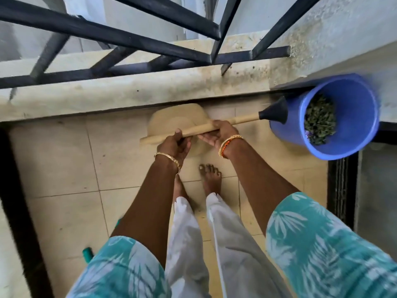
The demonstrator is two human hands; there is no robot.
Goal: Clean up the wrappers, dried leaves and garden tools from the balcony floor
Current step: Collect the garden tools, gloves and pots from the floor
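- Beige watering can (171, 123), held above the tiled balcony floor (64, 168), body blurred, just in front of the parapet ledge (129, 93).
- Long spout (236, 120) stretching to the right, black rose head (276, 112) at its end, just beside the rim of the blue bucket (354, 117).
- Left hand (176, 145) under the near end of the can's handle bar, fingers curled round it, thumb on top.
- Right hand (217, 134) further along the same bar, fingers wrapped over it, palm turned up.
- Gold bangles on both wrists, orange thread on the right one.
- Bucket in the right corner against the wall, dried leaves (320, 119) heaped inside, a scrap of purple at the lower edge of the heap.
- Bare feet on the tiles below the hands, white trousers, teal leaf-print sleeves.
- Black metal railing (129, 39) above the ledge.
- Small teal object (87, 253) at the lower left, partly hidden by the sleeve; cannot tell what.
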